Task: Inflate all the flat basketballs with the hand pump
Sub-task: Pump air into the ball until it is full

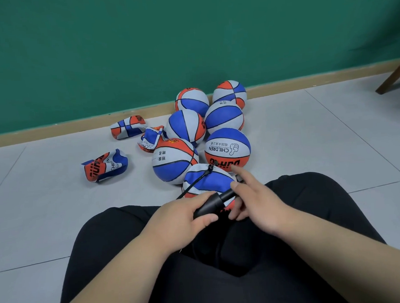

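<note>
Bg: green wall filling top half of frame, pale tiled floor running below it. Person sitting on floor, black-trousered legs taking up lower centre, knees apart so the work is sitting between them. Six round balls bunching mid-frame near the skirting, prob. parked there as done. Ball in work lying just above the knees, right by the nearest round ones, looking mostly full. Three flat balls lying crumpled centre-left, apart from the round lot, so likely the to-do pile.

Left hand wrapping its fingers round the pump barrel, bracing it over the lap. Right hand taking the narrower rod end, thumb on top and lower fingers curling under. Its index is sticking straight out, seemingly touching nothing.

Thin hose running from pump up to top of ball in work, presumably the valve. Needle seating too small to tell. Judging: mid-pumping, 3 flats remaining.
</note>
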